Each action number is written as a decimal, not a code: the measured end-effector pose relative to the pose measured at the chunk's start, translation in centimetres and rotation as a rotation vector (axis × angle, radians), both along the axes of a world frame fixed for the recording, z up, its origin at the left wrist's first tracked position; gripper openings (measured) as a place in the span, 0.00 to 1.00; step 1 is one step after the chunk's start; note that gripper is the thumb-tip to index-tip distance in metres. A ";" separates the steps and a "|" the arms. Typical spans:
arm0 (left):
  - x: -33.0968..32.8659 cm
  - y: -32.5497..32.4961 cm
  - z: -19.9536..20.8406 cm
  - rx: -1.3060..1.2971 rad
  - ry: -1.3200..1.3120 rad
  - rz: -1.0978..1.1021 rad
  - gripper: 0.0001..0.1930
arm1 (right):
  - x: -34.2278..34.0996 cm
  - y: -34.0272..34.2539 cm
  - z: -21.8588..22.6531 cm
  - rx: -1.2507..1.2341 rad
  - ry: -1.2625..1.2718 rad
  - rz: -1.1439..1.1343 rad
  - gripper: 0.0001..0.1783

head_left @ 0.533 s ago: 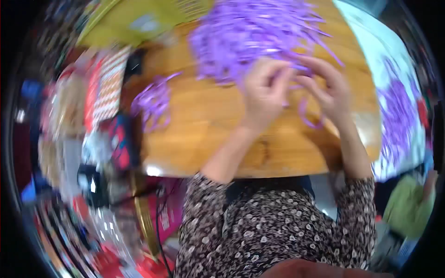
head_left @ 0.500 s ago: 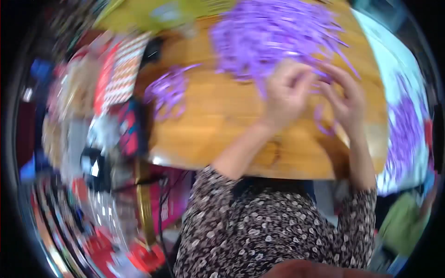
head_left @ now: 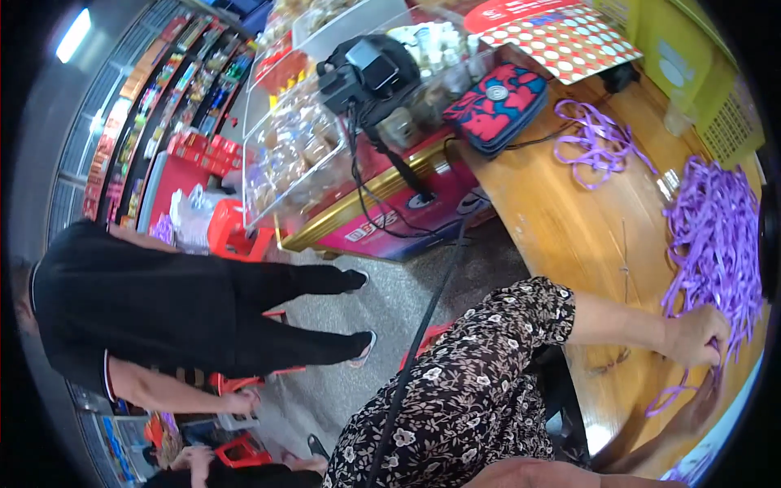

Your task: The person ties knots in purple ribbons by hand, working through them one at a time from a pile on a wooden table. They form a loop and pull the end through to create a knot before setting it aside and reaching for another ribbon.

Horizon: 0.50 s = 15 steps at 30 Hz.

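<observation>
At the right side of the view, my left hand (head_left: 695, 335) is closed in a pinch on a narrow purple ribbon (head_left: 670, 397), whose loop hangs over the wooden table. My right hand (head_left: 704, 400), in shadow near the picture's rim, meets the left at the same ribbon with its fingers drawn together; their tips are partly hidden. Just beyond my hands lies a large tangled heap of purple ribbons (head_left: 709, 244). A smaller loose bunch of purple ribbons (head_left: 598, 146) rests farther off on the table.
A yellow-green plastic basket (head_left: 683, 81) stands at the wooden table's (head_left: 561, 211) far edge. Nearby are a red-and-blue pouch (head_left: 498, 106) and a dotted box (head_left: 561, 41). A glass counter (head_left: 325, 220) with a black device (head_left: 370, 69) adjoins. A person in black (head_left: 146, 301) stands left, by red stools.
The view has swung left, so the table and my hands now sit at the right side and the shop floor shows. My hands stay together at the ribbon.
</observation>
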<state>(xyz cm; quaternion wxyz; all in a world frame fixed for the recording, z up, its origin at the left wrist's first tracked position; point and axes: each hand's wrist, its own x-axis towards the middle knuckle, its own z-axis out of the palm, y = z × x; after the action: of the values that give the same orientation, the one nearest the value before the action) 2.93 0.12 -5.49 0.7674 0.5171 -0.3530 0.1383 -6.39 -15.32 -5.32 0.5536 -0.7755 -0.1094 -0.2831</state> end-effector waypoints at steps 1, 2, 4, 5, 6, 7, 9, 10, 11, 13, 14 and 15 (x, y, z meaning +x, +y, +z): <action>0.0 -0.2 0.2 -0.014 -0.014 -0.032 0.03 | 0.0 -0.3 0.0 -0.036 -0.010 -0.020 0.13; -0.2 -0.3 0.3 0.000 0.018 -0.038 0.03 | 0.0 -0.5 0.0 -0.072 -0.020 -0.043 0.12; -0.2 -1.3 0.2 -0.025 0.008 -0.045 0.03 | -0.1 -1.4 0.2 -0.150 -0.042 -0.101 0.12; -0.1 -1.6 -0.2 -0.037 -0.003 -0.059 0.03 | 0.0 -1.6 0.0 -0.183 -0.052 -0.123 0.12; 0.1 -2.0 -0.6 -0.011 0.014 -0.043 0.04 | 0.1 -1.8 -0.2 -0.216 -0.062 -0.147 0.12; 0.1 -1.9 -0.4 -0.012 0.019 -0.027 0.04 | 0.3 -2.1 -0.3 -0.249 -0.072 -0.172 0.12; 0.2 -1.6 0.0 0.037 0.061 -0.120 0.05 | 0.5 -2.5 -0.6 -0.319 -0.094 -0.227 0.13; 0.3 -1.2 0.2 0.060 0.071 -0.162 0.07 | 0.6 -2.7 -0.7 -0.354 -0.106 -0.256 0.13; 0.4 -1.2 0.2 0.055 0.074 -0.151 0.07 | 0.6 -2.8 -0.7 -0.389 -0.120 -0.287 0.14; 0.5 -1.8 0.1 0.057 0.086 -0.170 0.08 | 0.6 -3.0 -0.6 -0.460 -0.151 -0.352 0.16; 0.7 -2.3 -0.2 0.053 0.089 -0.163 0.08 | 0.5 -2.4 -0.2 -0.495 -0.166 -0.386 0.17; 0.9 -2.7 -0.5 0.082 0.076 -0.157 0.08 | 0.0 -2.1 0.5 -0.498 -0.167 -0.378 0.17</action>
<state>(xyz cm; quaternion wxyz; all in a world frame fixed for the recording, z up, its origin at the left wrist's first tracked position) 3.80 -2.62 -5.96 0.7670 0.5236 -0.3684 0.0433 -6.42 -17.44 -4.84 0.2736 -0.8678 -0.0743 -0.4081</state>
